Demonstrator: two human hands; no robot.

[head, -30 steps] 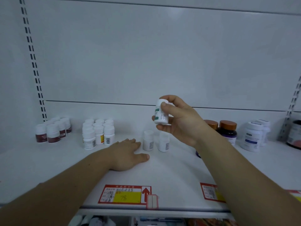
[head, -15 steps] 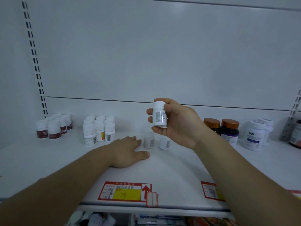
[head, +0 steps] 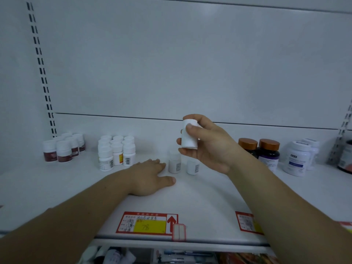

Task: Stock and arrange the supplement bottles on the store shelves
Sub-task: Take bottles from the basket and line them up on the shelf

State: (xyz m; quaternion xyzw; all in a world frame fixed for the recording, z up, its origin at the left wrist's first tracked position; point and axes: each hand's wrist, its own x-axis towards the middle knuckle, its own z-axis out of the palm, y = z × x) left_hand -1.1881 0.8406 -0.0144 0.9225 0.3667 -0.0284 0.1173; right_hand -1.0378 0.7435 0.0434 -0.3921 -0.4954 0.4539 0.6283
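Above the middle of the shelf (head: pixel 209 199), the right hand (head: pixel 208 149) is holding a small white bottle (head: pixel 188 141) upright in the air. The thumb is curling across the cap end and the fingers are wrapping behind and under the base. The side facing the camera is showing no print.

Judging by the task, the hand is preparing to set the bottle next to the matching pair (head: pixel 174 164) standing just below and behind it. Doing this well is likely meaning lowering it straight, base flat, print facing front, and letting go only once it is sitting squarely. So light a plastic cylinder is probably tipping easily and knocking its neighbours.

The left hand (head: pixel 150 176) is lying palm down on the shelf, fingers straight, gripping nothing, fingertips just beside the nearer bottle of the pair.

Farther left, a tight block of white bottles (head: pixel 116 152) and a group of maroon-labelled bottles (head: pixel 62 149) are standing upright. To the right, dark glossy bottles (head: pixel 268 152) with coppery caps and broader white jars (head: pixel 296 159) are lining the back. The shelf is looking smooth, white and hard, with a red and yellow price tag (head: pixel 147 223) at its front edge.
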